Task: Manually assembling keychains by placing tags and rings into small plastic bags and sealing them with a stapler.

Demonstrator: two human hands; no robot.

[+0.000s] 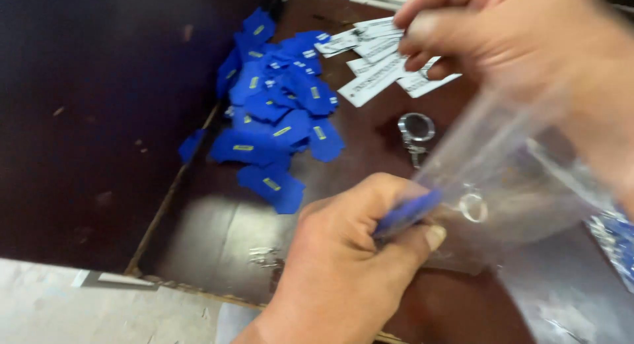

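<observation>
Clear bag [508,166]: a thin see-through plastic bag held between both hands at the right of the view, above the dark brown tabletop [218,232]; it is blurred, and its upper end runs up toward the right hand.
Blue piece [406,212]: a small blue piece pinched at the bag's lower left corner, just at the left thumb; whether it is inside the bag or only against it cannot be told.
Left hand [350,251]: closed, thumb pressed against fingers, gripping the blue piece and the bag's edge together.
Right hand [522,47]: blurred at the upper right, fingers curled over the bag's top; the exact grip cannot be told.
Small ring [473,207]: a pale metal ring seen through the plastic, just right of the left thumb.
Metal key ring [416,129]: lies on the tabletop behind the bag, with a small clasp below it.
White tags [376,67]: a loose cluster of printed paper slips under the right hand's fingers.
Blue tags [281,113]: a scattered heap of blue pieces with small light labels, left of the white tags, well apart from both hands.
</observation>
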